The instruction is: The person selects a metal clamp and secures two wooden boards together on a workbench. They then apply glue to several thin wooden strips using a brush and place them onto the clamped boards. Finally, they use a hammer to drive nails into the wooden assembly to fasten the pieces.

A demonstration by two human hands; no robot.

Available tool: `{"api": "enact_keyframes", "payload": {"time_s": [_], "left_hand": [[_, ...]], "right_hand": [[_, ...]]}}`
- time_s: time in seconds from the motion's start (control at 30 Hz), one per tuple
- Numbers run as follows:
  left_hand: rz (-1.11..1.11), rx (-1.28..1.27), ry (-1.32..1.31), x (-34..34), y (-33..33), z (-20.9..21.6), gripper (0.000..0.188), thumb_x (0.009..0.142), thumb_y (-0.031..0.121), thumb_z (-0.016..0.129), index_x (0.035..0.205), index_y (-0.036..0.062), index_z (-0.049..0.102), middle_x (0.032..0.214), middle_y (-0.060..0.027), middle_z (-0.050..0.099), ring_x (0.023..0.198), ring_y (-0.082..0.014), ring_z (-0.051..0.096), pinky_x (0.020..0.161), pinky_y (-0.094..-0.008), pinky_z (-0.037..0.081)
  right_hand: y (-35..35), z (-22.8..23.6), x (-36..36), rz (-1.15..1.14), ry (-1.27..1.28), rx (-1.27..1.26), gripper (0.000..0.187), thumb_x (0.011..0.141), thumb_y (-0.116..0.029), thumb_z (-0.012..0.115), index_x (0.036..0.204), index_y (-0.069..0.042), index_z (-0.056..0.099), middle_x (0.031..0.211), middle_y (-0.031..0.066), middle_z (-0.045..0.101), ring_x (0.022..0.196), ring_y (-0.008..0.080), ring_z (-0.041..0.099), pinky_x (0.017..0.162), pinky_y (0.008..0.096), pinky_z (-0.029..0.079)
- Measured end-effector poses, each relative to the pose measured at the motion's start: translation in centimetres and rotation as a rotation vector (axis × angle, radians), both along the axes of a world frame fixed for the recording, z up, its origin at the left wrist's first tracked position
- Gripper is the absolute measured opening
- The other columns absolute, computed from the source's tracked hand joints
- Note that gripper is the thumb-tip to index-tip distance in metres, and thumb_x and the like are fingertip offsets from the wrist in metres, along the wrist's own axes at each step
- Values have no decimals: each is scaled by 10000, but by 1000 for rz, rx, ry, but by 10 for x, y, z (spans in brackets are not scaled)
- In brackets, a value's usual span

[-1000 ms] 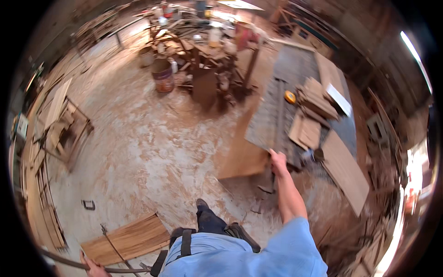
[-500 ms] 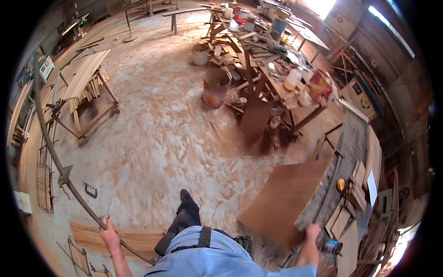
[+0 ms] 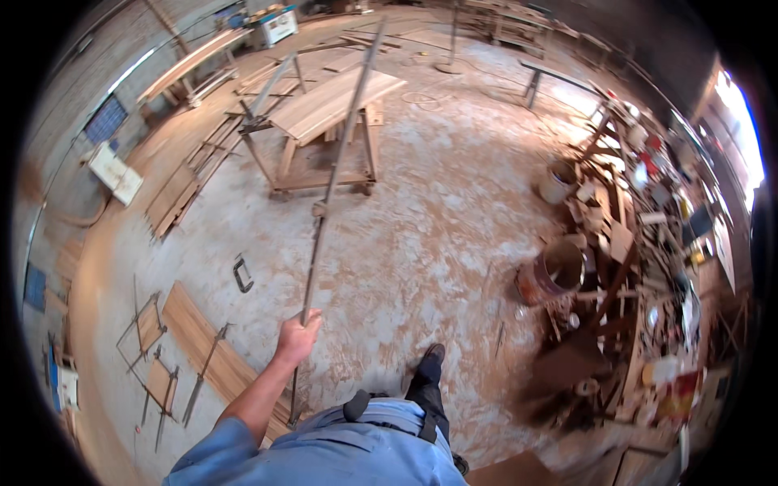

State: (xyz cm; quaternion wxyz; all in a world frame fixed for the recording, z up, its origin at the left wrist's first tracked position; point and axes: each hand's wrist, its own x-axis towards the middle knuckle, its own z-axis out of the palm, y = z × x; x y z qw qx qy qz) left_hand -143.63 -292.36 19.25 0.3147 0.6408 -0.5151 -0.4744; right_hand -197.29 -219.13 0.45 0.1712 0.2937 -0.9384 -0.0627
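Note:
My left hand (image 3: 298, 336) is closed round a long metal bar clamp (image 3: 320, 211) near its lower end. The bar stands out ahead of me, slanting up and slightly right, with a sliding jaw partway along it. Its far end overlaps the view of a trestle bench (image 3: 324, 109) carrying pale wooden boards. Below my hand, the bar's lower end comes down beside my blue shirt. My right hand is out of view.
A wide board (image 3: 215, 344) lies on the floor at left, beside several smaller clamps (image 3: 162, 381). A black G-clamp (image 3: 242, 275) rests farther out. Stained buckets (image 3: 559, 271) and a cluttered workbench (image 3: 660, 316) line the right. Stacked planks (image 3: 190, 182) lie at far left.
My view has swung left, and the clamp has gone from leaning left to pointing ahead. My right hand, earlier at the grey bench, has left view. My left hand keeps its grip.

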Motion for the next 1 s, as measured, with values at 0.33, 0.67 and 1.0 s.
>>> {"api": "enact_keyframes", "payload": {"time_s": [0.33,0.67,1.0], "left_hand": [[96,-5,-241,-66,-87,19,285,897,159,597,1140,20,653,683,8,579,609,-52,503,540,-250,425],[99,264,-300,-75,-228,-50,260,896,115,530,1059,-36,667,906,-109,661,777,-181,581,741,-330,485],[-253,69,-433,-55,-376,-193,325,877,276,575,1021,6,688,712,-52,584,608,-159,508,570,-317,432]], "right_hand": [[-524,7,-95,0,-1202,-497,248,896,-207,547,838,4,663,837,78,628,752,165,583,659,339,482],[-775,91,-63,-347,-1368,-492,373,937,-174,542,1262,4,582,866,95,654,694,168,613,626,309,532],[-716,25,-45,-658,-1421,-439,342,882,-259,572,1058,19,662,802,112,672,652,182,641,573,318,555]]}}
